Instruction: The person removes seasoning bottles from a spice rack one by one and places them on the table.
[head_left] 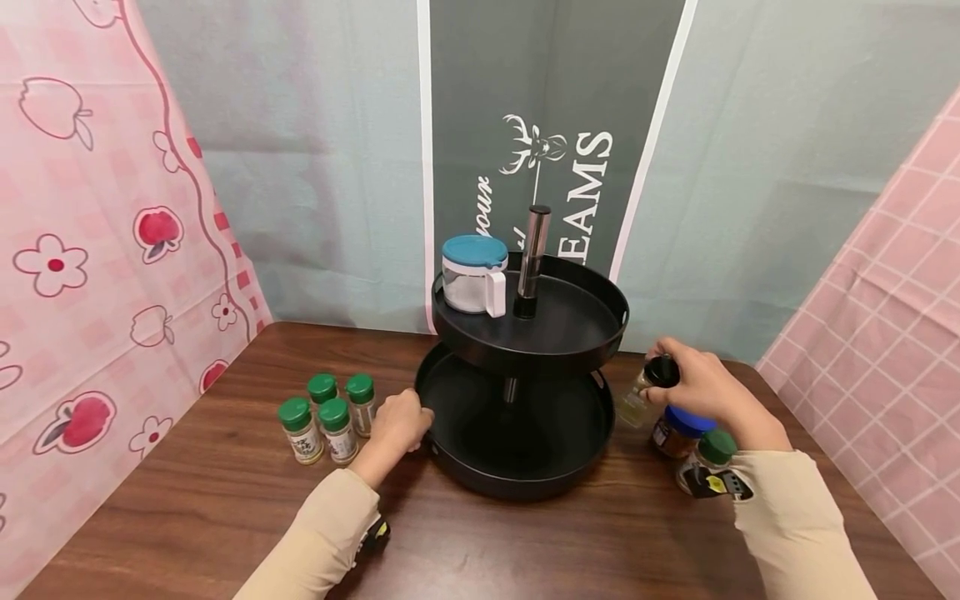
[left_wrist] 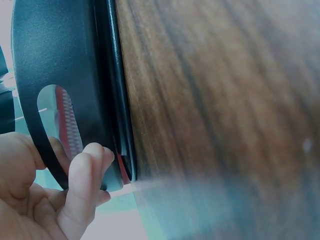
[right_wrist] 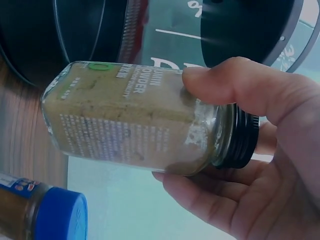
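My right hand (head_left: 701, 383) grips a clear glass spice jar (right_wrist: 130, 120) by its upper part, just below the black lid (head_left: 663, 372). Tan powder fills the jar, which is tilted beside the right side of the two-tier black rotating tray (head_left: 525, 487). At the left side of the lower tier, my left hand (head_left: 397, 423) holds the rim by its handle slot (left_wrist: 55, 107), fingers curled at the wall. On the upper tier stands a glass seasoning pot (head_left: 465, 287) with a blue lid and white handle. The lower tier's visible floor is bare.
Several green-capped spice bottles (head_left: 337, 429) stand left of the tray. Under my right forearm are a blue-lidded jar (head_left: 671, 437) and another green-capped bottle (head_left: 705, 458). A metal post (head_left: 534, 250) rises through the upper tier. Curtains hang behind the wooden table (head_left: 225, 500).
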